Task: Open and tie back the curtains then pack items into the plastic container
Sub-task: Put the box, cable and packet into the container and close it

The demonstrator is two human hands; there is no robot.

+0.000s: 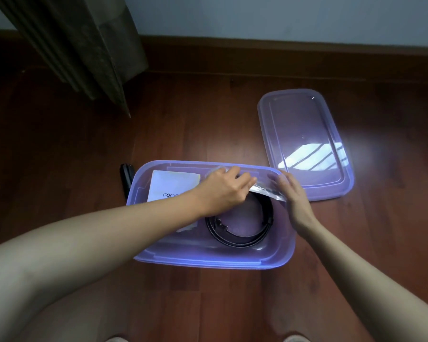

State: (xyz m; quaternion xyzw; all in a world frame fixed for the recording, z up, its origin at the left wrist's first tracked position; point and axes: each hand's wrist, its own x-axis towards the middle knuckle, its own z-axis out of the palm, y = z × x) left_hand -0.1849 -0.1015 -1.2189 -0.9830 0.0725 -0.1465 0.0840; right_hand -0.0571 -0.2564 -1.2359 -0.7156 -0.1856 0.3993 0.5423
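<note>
Inside the purple container (288,233), both hands grip a clear packet (269,191) beside a white "G2" sleeve (168,186).

The wooden floor (84,169) (dark, glossy) bears the plastic container (208,260), its lid (304,114) alongside.

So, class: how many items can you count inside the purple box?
3 at least: a white packet at the left, a coiled belt in the middle, and a clear bag held above it. The arms may hide more.
</note>
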